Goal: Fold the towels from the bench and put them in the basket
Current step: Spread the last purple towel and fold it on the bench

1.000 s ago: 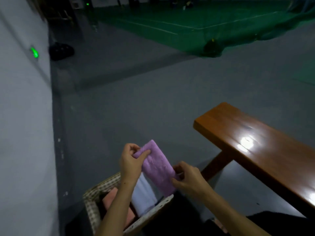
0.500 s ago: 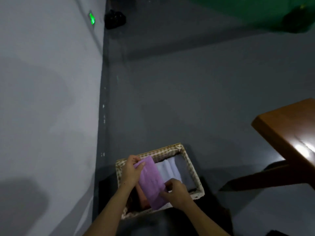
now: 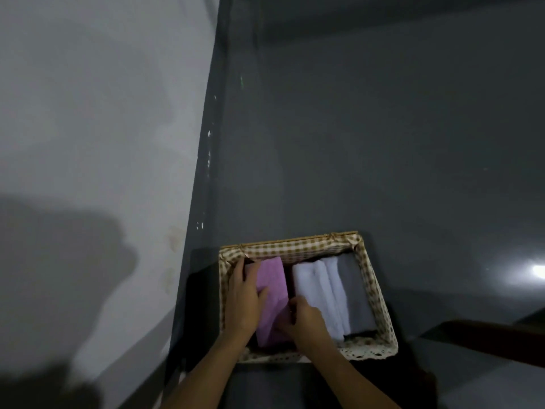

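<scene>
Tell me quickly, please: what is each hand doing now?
Left hand: fingers curled on the folded purple towel inside the woven basket with checked lining.
Right hand: pinches the same towel's near end.

I see a pale grey wall (image 3: 94, 137) filling everything to the left of the hands, with a broad dark shadow (image 3: 67, 255) across its lower part. Where the wall meets the ground runs a dark skirting strip (image 3: 206, 184), chipped with small white flecks. Ahead of the hands and to their right stretches a smooth dark grey floor (image 3: 383, 143). Far right of the hands, a bright glare (image 3: 538, 271) of light sits on that floor. The light is dim overall.
</scene>
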Available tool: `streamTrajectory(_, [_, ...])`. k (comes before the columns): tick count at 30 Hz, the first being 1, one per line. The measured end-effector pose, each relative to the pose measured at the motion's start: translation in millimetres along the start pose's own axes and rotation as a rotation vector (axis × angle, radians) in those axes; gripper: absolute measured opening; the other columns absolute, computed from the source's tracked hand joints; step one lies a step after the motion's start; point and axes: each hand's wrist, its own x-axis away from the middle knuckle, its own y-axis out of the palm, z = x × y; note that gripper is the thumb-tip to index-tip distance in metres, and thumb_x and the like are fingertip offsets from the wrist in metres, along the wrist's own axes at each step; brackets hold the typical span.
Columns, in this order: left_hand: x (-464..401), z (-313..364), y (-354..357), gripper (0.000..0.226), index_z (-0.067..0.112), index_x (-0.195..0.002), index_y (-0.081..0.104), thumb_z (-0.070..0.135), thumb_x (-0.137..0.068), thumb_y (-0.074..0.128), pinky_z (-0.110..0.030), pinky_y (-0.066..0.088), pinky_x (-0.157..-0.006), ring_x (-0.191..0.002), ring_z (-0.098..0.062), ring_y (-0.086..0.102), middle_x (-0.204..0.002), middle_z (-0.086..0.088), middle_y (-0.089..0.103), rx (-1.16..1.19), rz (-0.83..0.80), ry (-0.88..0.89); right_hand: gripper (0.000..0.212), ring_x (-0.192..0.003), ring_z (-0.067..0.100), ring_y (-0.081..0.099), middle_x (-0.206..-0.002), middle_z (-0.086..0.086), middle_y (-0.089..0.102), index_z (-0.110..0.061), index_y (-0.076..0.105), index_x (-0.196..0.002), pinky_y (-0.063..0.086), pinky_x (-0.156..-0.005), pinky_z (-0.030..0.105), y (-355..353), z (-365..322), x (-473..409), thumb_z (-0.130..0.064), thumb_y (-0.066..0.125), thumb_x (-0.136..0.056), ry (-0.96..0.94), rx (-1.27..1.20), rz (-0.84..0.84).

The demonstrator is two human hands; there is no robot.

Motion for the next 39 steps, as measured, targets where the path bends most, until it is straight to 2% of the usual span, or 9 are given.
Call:
streamTrajectory(3, [23.1,-1.9,4.3,0.086,0.033,-0.167,0.015,0.035,-0.099,0.067,-0.037,0.022,-0.127,-0.160,-0.019,0.004,-0.175,0.003,-0.011,-0.139,-0.158,0.136,0.034,-0.090,0.016,0.065,-0.104,-0.005,0.067,-0.026,0.057,-0.118,0.056,-0.075,0.036,-18.2,-1.6,-0.3,-0.051,0.060,-0.097,-0.153,0.212,0.120])
streamTrajectory(6, [27.3,-5.2,9.8,0.104,0.028,-0.167,-0.003,0.040,-0.096,0.071,-0.036,0.016,-0.129,-0.160,-0.022,-0.018,-0.171,0.000,-0.028,-0.290,-0.308,0.231,0.045,-0.122,0.034,0.057,-0.142,0.009,0.056,-0.021,0.057,-0.134,0.055,-0.091,0.046,-44.5,10.4,-2.7,-0.032,0.057,-0.091,-0.296,0.568,0.317])
streamTrajectory(11, [12.7,0.0,32.3,0.119,0.023,-0.165,-0.012,0.068,-0.088,0.066,-0.046,0.004,-0.132,-0.157,-0.028,-0.026,-0.168,-0.006,-0.029,-0.468,-0.372,0.307,0.087,-0.150,0.055,0.030,-0.172,0.018,0.020,-0.030,0.031,-0.157,0.045,-0.110,0.064,-55.9,63.9,-15.9,-0.046,0.077,-0.084,-0.221,0.769,0.103])
streamTrajectory(16, [-3.5,-7.7,56.7,0.118,0.022,-0.159,-0.020,0.061,-0.091,0.068,-0.053,0.005,-0.131,-0.155,-0.032,-0.027,-0.164,-0.005,-0.033,-0.480,-0.392,0.306,0.087,-0.160,0.043,0.004,-0.175,0.009,-0.008,-0.041,0.006,-0.165,0.026,-0.126,0.054,-53.4,61.8,-29.7,-0.059,0.058,-0.098,-0.137,0.731,0.007])
streamTrajectory(19, [-10.5,-5.6,58.2,0.117,0.026,-0.163,-0.016,0.059,-0.090,0.070,-0.049,0.005,-0.131,-0.155,-0.028,-0.028,-0.165,0.000,-0.033,-0.410,-0.420,0.273,0.087,-0.160,0.039,0.006,-0.176,0.004,-0.003,-0.046,0.006,-0.164,0.027,-0.125,0.051,-61.4,58.3,-32.2,-0.062,0.058,-0.097,-0.111,0.691,-0.008])
streamTrajectory(26, [-2.8,0.5,14.1,0.097,0.023,-0.163,0.033,0.051,-0.084,0.082,-0.039,0.025,-0.128,-0.160,-0.017,0.016,-0.173,0.006,0.016,-0.053,-0.247,0.177,0.076,-0.145,0.035,0.039,-0.163,0.006,0.031,-0.044,0.031,-0.158,0.046,-0.111,0.049,-90.5,30.7,-27.8,-0.052,0.069,-0.092,-0.149,0.588,0.004])
streamTrajectory(31, [-13.5,-13.2,-38.5,0.047,0.026,-0.138,0.068,0.042,-0.094,0.075,-0.038,0.057,-0.099,-0.120,-0.012,0.066,-0.134,0.006,0.070,0.198,0.074,0.066,0.057,-0.136,0.029,0.050,-0.153,0.005,0.048,-0.025,0.046,-0.151,0.051,-0.102,0.046,-124.6,2.7,-36.6,-0.040,0.065,-0.100,-0.234,0.383,0.234])
streamTrajectory(35, [-41.0,-23.3,-65.1,0.039,0.014,-0.126,0.075,0.038,-0.095,0.075,-0.037,0.056,-0.092,-0.110,-0.027,0.070,-0.121,-0.006,0.076,0.215,0.205,-0.097,0.042,-0.119,0.041,0.053,-0.133,0.014,0.057,-0.013,0.057,-0.133,0.050,-0.095,0.051,-149.6,-8.4,-53.4,-0.035,0.065,-0.098,-0.251,0.513,0.428])
streamTrajectory(39, [-64.4,-28.4,-52.8,0.034,0.014,-0.120,0.075,0.040,-0.101,0.066,-0.039,0.058,-0.083,-0.099,-0.032,0.072,-0.112,-0.011,0.077,0.095,0.101,-0.179,0.044,-0.122,0.044,0.052,-0.139,0.017,0.051,-0.014,0.053,-0.135,0.051,-0.096,0.053,-164.7,-0.8,-72.8,-0.041,0.061,-0.101,-0.109,0.535,0.349])
